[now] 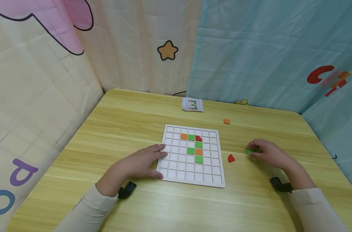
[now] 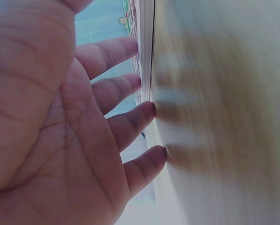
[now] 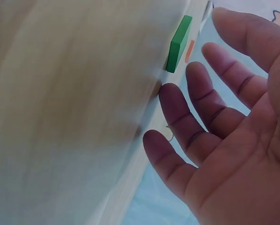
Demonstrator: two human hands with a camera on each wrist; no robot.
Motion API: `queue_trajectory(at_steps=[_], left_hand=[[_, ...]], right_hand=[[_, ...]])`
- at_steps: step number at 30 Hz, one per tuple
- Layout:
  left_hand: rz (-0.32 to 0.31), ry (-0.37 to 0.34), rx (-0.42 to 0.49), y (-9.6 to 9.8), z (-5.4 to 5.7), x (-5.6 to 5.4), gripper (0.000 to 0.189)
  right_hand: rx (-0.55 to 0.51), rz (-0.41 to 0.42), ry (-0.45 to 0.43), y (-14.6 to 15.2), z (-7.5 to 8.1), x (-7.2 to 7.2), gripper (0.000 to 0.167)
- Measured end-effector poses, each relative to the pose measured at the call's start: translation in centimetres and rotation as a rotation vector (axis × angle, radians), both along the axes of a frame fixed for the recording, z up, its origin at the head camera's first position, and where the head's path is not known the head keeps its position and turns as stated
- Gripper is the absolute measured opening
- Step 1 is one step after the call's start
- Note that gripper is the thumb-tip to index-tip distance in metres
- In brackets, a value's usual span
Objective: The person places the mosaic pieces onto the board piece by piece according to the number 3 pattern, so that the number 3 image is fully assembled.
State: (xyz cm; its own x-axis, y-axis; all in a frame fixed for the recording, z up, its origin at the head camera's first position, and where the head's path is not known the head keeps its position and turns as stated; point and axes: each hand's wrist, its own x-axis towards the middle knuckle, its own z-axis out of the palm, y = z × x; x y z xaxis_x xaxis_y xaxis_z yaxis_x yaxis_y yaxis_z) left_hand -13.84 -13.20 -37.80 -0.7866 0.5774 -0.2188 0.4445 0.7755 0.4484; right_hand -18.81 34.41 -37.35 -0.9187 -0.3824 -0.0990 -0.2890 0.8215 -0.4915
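Observation:
A white gridded board (image 1: 190, 156) lies flat on the table, with several green and orange square tiles and a red quarter-round tile (image 1: 198, 138) in its cells. My left hand (image 1: 139, 161) rests at the board's left edge, fingers spread and touching its rim and the tabletop. In the left wrist view, nothing is in that palm (image 2: 69, 126). Right of the board, my right hand (image 1: 267, 153) hovers by a loose green square tile (image 1: 249, 150). The right wrist view shows this green tile (image 3: 179, 44) on the table, apart from the loosely bent fingers (image 3: 203, 93).
Between board and right hand lies a loose red quarter-round tile (image 1: 231, 158). Farther back is a loose orange square tile (image 1: 226, 121). A printed pattern card (image 1: 192, 104) lies near the table's far edge, before a hanging curtain (image 1: 141, 48).

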Motion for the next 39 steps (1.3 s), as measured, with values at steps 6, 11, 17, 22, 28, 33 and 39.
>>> queue_trajectory(at_steps=[6, 11, 17, 22, 28, 33, 39], left_hand=[[-0.002, 0.002, 0.003, -0.01, 0.04, 0.04, 0.078], [-0.002, -0.003, 0.007, -0.01, 0.17, 0.12, 0.078], [-0.006, -0.001, 0.008, 0.00, 0.24, 0.14, 0.078], [-0.004, 0.000, 0.009, 0.02, 0.21, 0.14, 0.077], [0.007, -0.004, 0.009, 0.08, 0.13, 0.10, 0.078], [0.009, -0.005, 0.010, 0.08, 0.07, 0.09, 0.078], [0.005, -0.001, 0.009, 0.03, -0.03, 0.05, 0.078]], right_hand=[[-0.006, -0.015, -0.021, 0.20, 0.04, 0.32, 0.021], [-0.007, -0.004, -0.022, 0.28, -0.06, 0.23, 0.021], [0.012, 0.012, -0.010, 0.36, -0.20, -0.01, 0.021], [0.022, 0.013, -0.007, 0.35, -0.38, -0.19, 0.020], [0.015, 0.007, -0.006, 0.29, -0.55, -0.36, 0.018], [0.016, 0.014, -0.005, 0.37, -0.67, -0.41, 0.017], [0.017, 0.017, -0.005, 0.35, -0.69, -0.39, 0.016]])
